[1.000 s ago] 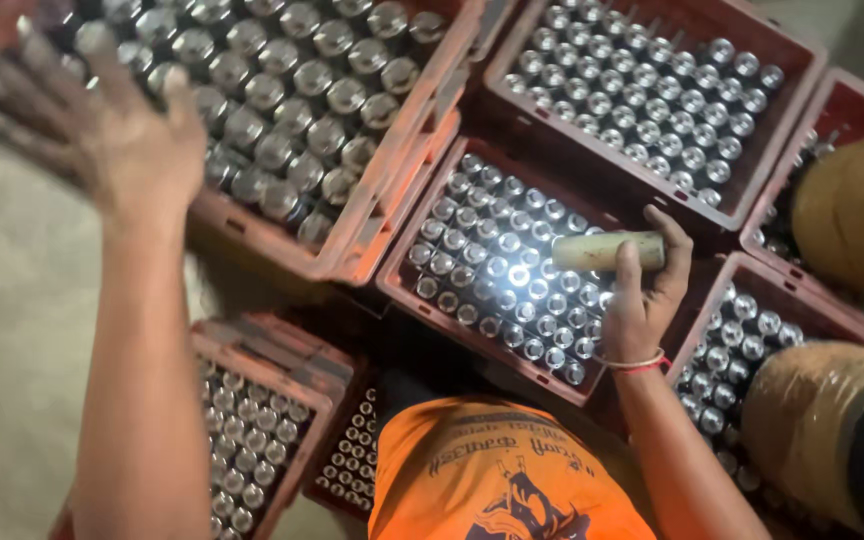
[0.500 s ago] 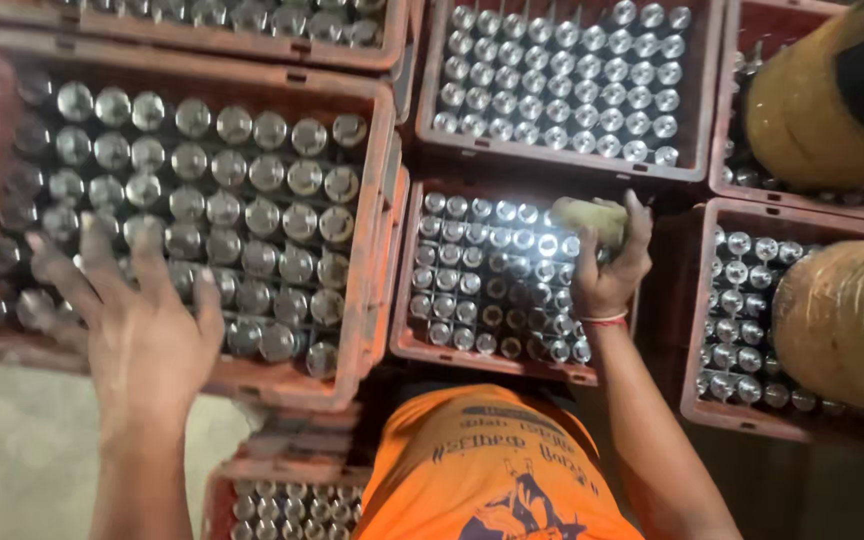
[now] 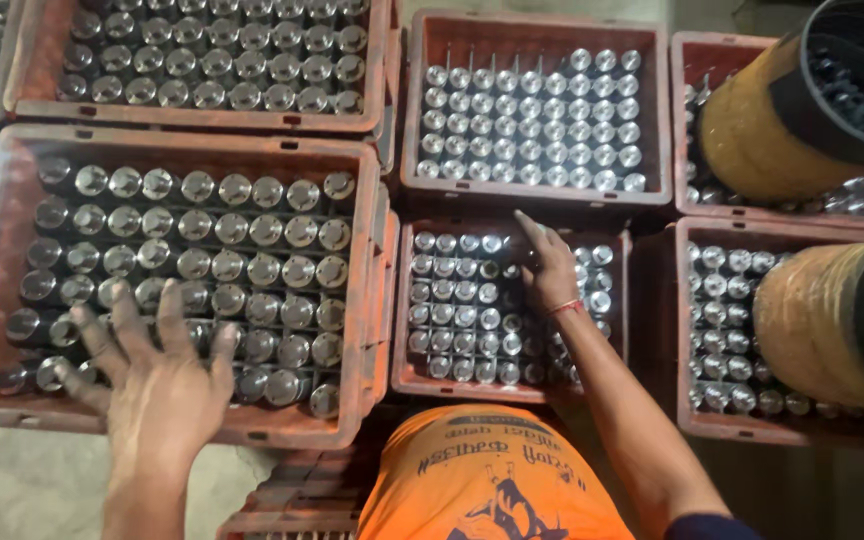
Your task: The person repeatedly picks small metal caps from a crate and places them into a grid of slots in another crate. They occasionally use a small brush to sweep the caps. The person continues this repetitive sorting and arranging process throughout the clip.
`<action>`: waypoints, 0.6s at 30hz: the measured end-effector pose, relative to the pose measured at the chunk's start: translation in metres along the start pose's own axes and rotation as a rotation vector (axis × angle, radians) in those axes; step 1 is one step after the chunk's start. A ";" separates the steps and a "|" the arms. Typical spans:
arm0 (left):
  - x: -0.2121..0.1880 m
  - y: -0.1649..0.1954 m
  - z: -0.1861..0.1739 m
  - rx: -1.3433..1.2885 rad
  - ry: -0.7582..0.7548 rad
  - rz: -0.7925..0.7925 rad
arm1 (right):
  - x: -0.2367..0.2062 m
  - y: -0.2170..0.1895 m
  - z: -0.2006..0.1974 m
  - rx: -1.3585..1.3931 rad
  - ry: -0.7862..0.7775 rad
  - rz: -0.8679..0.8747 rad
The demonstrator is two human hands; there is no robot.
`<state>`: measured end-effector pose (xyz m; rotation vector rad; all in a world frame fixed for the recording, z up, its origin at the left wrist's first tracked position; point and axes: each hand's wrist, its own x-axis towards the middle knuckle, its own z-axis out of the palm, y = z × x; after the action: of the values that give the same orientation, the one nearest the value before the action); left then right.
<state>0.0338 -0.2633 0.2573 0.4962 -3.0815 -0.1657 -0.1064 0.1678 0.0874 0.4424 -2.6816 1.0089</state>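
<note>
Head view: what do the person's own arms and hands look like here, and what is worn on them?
Both hands are bare, with no gloves. The left hand and its fingers look dusty and smudged. The right hand has a thin red band around the wrist. Both forearms are uncovered, and a dark sleeve edge shows at the upper right arm.

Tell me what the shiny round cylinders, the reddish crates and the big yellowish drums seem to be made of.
The shiny round cylinders look like bare machined metal: bright end faces that glint. The reddish crates seem moulded plastic with a dull, dusty finish and ribbed rims. The big yellowish drums could be plastic or fibre with black rims; hard to tell.
</note>
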 end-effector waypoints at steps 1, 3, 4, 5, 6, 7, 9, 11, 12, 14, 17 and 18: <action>0.003 0.003 -0.002 -0.010 0.023 0.007 | 0.001 0.001 0.000 0.101 0.105 0.015; 0.001 0.010 -0.011 -0.018 0.032 0.014 | -0.003 0.006 -0.004 0.311 0.286 0.075; 0.002 0.016 -0.015 -0.017 0.066 0.038 | -0.004 0.010 -0.006 0.238 0.383 0.069; 0.003 0.023 -0.019 -0.014 0.104 0.063 | -0.007 0.015 -0.008 0.165 0.485 0.061; 0.004 0.030 -0.025 -0.006 0.138 0.095 | -0.010 0.019 -0.009 0.092 0.588 0.061; 0.008 0.039 -0.030 -0.060 0.148 0.153 | -0.010 0.024 -0.008 0.100 0.500 0.045; 0.018 0.065 -0.035 -0.177 0.145 0.275 | -0.012 0.032 -0.010 0.108 0.315 0.029; 0.028 0.099 -0.039 -0.209 0.172 0.521 | -0.016 0.037 -0.016 0.217 0.363 0.177; 0.034 0.117 -0.041 -0.220 0.116 0.637 | -0.019 0.037 -0.018 0.280 0.375 0.259; 0.043 0.154 -0.039 -0.257 0.059 0.844 | -0.026 0.033 -0.021 0.288 0.496 0.108; 0.059 0.193 -0.028 -0.224 -0.001 0.990 | -0.033 0.020 -0.022 0.021 0.305 -0.076; 0.061 0.198 -0.024 -0.200 -0.039 1.015 | -0.035 0.016 -0.021 -0.119 0.174 -0.121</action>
<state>-0.0856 -0.0981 0.3020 -1.0551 -2.8638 -0.4299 -0.0775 0.2001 0.0822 0.4640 -2.5099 0.8102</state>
